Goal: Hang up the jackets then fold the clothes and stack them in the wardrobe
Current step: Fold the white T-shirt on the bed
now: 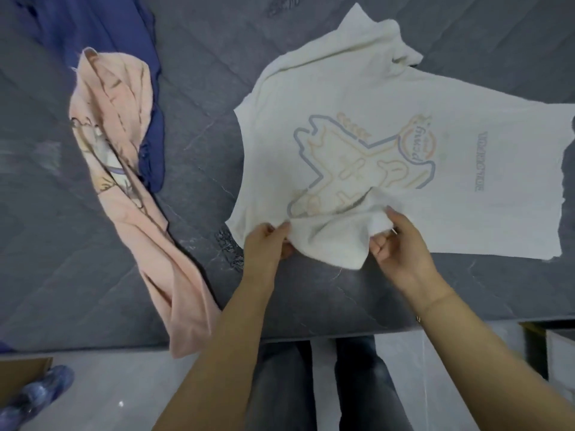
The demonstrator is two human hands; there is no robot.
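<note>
While the white cotton T-shirt with the pastel outline print (pixel 367 157) lies spread across the dark grey quilted bed (pixel 202 88), both hands work at the sleeve on its near edge. The left hand (pixel 264 244) pinches the cloth between thumb and fingers (pixel 284 227) at the shoulder side of that sleeve. The right hand (pixel 398 241) has its fingers curled round a bunched fold of the same sleeve, thumb on top. The shirt's collar end points left and its hem runs toward the right edge of the view, so the garment lies sideways to the person.

The shirt looks light, thin and limp. It should drape and wrinkle wherever it is lifted and will hold no shape of its own, so it likely wants smoothing flat before each fold. The best places to take hold are probably the seams, at the shoulder and along the sleeve hem, where the doubled cloth gives the fingers something firmer to pinch. Gripping it mid-panel would only pull up a peak and drag the print askew. It is neither fragile nor slippery, though the quilted surface may catch it a little.

To the left, well apart from the shirt, a crumpled pale pink garment (pixel 124 169) trails over the bed's near edge, partly lying on a dark navy blue garment (pixel 102 29); what kind of clothing either is cannot be told from this angle. Folding seems to be at an early stage.
</note>
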